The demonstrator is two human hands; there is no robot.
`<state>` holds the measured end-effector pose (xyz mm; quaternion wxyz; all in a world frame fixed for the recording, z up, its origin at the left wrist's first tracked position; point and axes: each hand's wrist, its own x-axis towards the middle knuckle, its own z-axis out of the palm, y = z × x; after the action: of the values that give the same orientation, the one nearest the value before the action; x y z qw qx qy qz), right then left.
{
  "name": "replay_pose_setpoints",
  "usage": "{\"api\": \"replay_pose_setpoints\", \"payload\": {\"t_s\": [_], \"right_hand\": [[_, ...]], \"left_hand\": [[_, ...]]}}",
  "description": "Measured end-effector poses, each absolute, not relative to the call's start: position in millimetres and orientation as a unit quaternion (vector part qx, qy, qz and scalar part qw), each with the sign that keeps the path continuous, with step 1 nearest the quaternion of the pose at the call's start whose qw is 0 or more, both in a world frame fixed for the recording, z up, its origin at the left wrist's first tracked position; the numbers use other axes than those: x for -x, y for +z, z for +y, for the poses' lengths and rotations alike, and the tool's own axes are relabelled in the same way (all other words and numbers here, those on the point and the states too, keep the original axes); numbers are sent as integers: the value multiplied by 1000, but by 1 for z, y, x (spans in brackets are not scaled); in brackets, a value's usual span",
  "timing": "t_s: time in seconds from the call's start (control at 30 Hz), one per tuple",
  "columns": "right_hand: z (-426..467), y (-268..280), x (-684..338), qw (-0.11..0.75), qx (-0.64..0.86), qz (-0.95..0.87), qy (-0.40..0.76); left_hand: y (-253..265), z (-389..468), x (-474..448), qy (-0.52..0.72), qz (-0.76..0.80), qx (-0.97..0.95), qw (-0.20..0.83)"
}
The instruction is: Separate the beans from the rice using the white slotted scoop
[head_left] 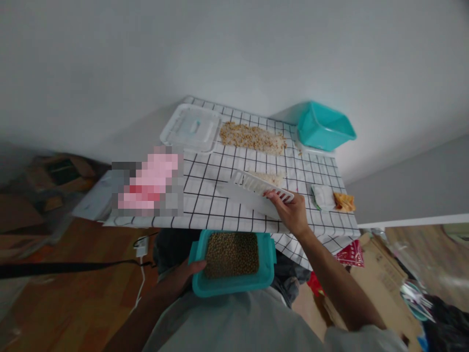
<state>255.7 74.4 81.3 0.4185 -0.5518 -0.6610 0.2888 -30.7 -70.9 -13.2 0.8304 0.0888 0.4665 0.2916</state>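
A teal container (269, 279) full of small round brown beans (231, 254) is at my lap, below the table's front edge. My left hand (187, 273) grips its left side, the thumb over the rim. My right hand (291, 210) is closed on the slotted edge of a white plastic board (249, 195), held tilted on the table. Just behind the board lies a small pile of pale grains (269, 177), partly hidden by it. Farther back, a strip of yellowish beans mixed with pale grains (252, 138) is spread on the cloth.
The checked tablecloth (205, 205) covers the table against the wall. A clear lid (194, 127) lies back left, and a teal bin (324, 129) stands back right. A white packet (323, 197) and an orange wrapper (343, 201) lie at the right. A pixelated pink item (154, 178) is at the left.
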Motion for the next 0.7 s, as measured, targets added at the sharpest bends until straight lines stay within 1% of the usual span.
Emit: {"api": "replay_pose_setpoints", "payload": {"t_s": [0.07,0.17,0.4,0.53,0.7], "right_hand": [[93,79,-274,433,571,-647,261],[121,78,-293,447,572,-641,250],[164,95,-325,484,567,-629,219],[172,105,-357,467,587,-634,190],[156,107,-385,431,606,-638,203]], "left_hand": [[-12,-68,28,305,473,-90,822],[-13,-65,25,321,468,-92,818],[-23,-65,21,336,477,-95,806],[-17,-61,17,313,490,-89,809],[-15,-57,15,287,485,-74,823]]}}
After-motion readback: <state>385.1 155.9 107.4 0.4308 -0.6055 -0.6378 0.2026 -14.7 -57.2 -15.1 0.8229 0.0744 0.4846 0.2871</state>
